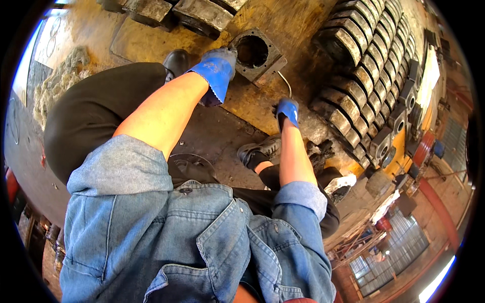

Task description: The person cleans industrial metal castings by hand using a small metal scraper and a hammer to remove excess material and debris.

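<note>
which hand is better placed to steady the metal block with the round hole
Likely the left hand: it is at the left edge of the metal block, while the right hand sits apart from the block, its grip apparently taken up by a thin rod reaching toward it.

Strong light is entering at the far left edge and the lower right, where a pale strip point(437, 280) is burning out to white. The bare left forearm point(161, 113) is glowing warm and bright, while the dark trouser leg point(86, 116) is swallowing detail and the opening of the metal housing point(273, 56) is sinking into shadow. The 1 fisheye lens is bowing the red beam point(439, 212), black is ringing the view, and the right-hand background is looking soft.
</note>
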### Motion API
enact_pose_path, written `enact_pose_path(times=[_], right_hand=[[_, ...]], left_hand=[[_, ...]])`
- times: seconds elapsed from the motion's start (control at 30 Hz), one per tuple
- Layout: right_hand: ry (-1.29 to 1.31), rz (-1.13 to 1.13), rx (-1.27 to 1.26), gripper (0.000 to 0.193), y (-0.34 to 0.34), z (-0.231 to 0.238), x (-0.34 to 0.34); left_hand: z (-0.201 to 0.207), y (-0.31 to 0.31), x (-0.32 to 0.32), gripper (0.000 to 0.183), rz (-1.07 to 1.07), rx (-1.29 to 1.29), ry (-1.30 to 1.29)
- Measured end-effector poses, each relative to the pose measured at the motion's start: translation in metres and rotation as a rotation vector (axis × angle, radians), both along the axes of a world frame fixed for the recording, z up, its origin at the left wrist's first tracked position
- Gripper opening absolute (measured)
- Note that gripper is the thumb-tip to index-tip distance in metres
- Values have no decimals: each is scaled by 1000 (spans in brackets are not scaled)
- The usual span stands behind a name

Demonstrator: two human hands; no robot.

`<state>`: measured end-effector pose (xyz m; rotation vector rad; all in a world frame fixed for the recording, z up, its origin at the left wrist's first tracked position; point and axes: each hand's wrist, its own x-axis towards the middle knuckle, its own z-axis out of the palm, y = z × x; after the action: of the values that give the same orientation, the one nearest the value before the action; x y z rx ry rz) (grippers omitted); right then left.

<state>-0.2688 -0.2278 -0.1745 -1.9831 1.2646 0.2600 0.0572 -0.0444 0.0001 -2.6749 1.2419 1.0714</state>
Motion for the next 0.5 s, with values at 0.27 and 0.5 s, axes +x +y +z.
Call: enact_pose_path(times=[0.27,0.5], right_hand=[[40,-648,201,30,15,177,18],[340,445,-602,31,-63,327,-22]], left_hand=[[2,11,8,50,-63,53,53],[-9,-9,2,49,-131,-128,46]])
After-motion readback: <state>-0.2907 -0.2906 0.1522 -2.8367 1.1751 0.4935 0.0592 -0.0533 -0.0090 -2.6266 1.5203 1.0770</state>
